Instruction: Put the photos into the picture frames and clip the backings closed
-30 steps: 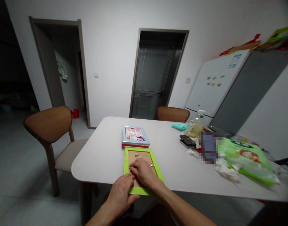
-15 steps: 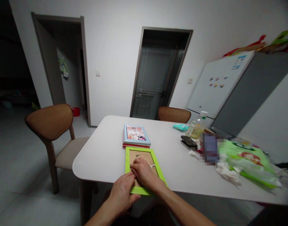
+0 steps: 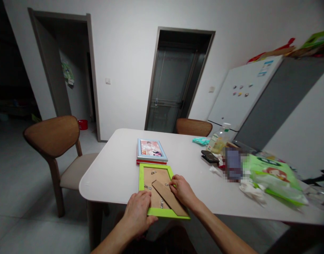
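Observation:
A green picture frame [image 3: 142,178] lies back side up at the table's near edge. Its brown backing board [image 3: 162,173] shows several small metal clips, and a brown stand leg [image 3: 168,197] lies slantwise across it. My left hand [image 3: 138,209] grips the frame's lower left corner, thumb at the near edge, fingers on top. My right hand [image 3: 181,188] is at the frame's right side, fingers bent together by a metal clip [image 3: 166,185]; anything between the fingertips is hidden. Just beyond the green frame sits a stack of frames, a light blue one [image 3: 152,150] on top of a red one.
On the white table [image 3: 109,169], to the right, are a black phone-like object [image 3: 209,156], a bottle [image 3: 217,140], crumpled tissues [image 3: 252,192] and a green packet [image 3: 277,180]. Wooden chairs stand at the left [image 3: 54,137] and the far side [image 3: 193,127].
My right hand has moved from the middle of the backing to its right edge, uncovering the stand leg and clips. My left hand stays at the lower left corner. The view has shifted slightly.

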A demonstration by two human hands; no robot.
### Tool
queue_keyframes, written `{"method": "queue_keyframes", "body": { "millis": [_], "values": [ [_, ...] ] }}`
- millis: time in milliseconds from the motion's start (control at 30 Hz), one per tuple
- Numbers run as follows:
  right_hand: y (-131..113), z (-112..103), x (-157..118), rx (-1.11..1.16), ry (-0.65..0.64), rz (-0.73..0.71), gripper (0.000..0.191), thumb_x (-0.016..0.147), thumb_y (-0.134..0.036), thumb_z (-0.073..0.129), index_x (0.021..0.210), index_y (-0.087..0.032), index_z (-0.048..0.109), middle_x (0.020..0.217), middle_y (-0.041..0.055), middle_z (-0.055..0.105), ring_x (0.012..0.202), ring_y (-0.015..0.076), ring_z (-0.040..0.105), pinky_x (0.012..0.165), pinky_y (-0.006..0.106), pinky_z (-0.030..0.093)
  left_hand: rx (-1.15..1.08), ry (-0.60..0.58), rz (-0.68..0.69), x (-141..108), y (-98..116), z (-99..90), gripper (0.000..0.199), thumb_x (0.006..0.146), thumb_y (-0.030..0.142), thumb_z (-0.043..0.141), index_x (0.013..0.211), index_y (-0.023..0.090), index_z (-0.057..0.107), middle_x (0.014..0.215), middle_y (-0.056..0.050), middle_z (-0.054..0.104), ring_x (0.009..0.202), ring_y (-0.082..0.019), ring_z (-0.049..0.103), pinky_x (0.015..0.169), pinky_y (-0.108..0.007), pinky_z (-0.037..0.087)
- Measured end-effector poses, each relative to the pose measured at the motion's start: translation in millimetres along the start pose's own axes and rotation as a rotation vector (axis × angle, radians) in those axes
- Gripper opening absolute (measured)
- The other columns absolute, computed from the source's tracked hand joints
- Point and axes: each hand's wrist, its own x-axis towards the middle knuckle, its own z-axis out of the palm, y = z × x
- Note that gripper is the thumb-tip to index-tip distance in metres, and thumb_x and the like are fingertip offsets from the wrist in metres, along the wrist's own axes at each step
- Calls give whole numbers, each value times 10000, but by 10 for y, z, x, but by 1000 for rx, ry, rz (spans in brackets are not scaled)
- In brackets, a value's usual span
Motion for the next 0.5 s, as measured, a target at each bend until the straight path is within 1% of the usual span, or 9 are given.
{"method": "queue_keyframes", "body": {
  "millis": [167, 267, 333, 367, 500],
  "values": [
    [-17, -21, 25, 14, -3, -4, 232, 730, -195, 435, 681, -168, 660, 791, 62, 580, 793, 163, 497, 737, 254, 363, -3, 15, -13, 0, -15, 24, 443, 593, 328, 651, 982, 181, 499, 1126, -66, 516, 1057, -228, 434, 888, -349, 328],
    [-120, -3, 161, 55, -6, -16, 220, 733, -213, 448, 793, -176, 656, 830, 62, 604, 821, 161, 511, 760, 250, 356, 1, 14, -7, 7, -22, 30, 503, 576, 325, 659, 1026, 177, 489, 1144, -73, 508, 1060, -237, 434, 896, -347, 329],
    [-220, 43, 295, 88, -2, -12, 222, 734, -220, 459, 849, -184, 646, 867, 58, 617, 833, 152, 521, 761, 236, 354, 4, 11, -7, 5, -19, 27, 505, 572, 330, 660, 1025, 181, 495, 1148, -67, 507, 1055, -237, 438, 896, -346, 334],
    [-269, 75, 366, 98, 0, 0, 215, 732, -221, 466, 841, -186, 647, 861, 55, 624, 815, 148, 529, 743, 229, 358, 4, 13, -9, 1, -16, 25, 506, 570, 332, 662, 1023, 179, 499, 1145, -68, 510, 1051, -237, 441, 895, -346, 338],
    [-386, 229, 601, 107, -4, 80, 190, 729, -238, 477, 704, -190, 659, 729, 40, 648, 697, 137, 554, 635, 216, 361, 2, 9, -9, -33, -18, 35, 582, 571, 333, 665, 1086, 139, 478, 1159, -96, 506, 1068, -245, 426, 913, -359, 326]
  ]
}}
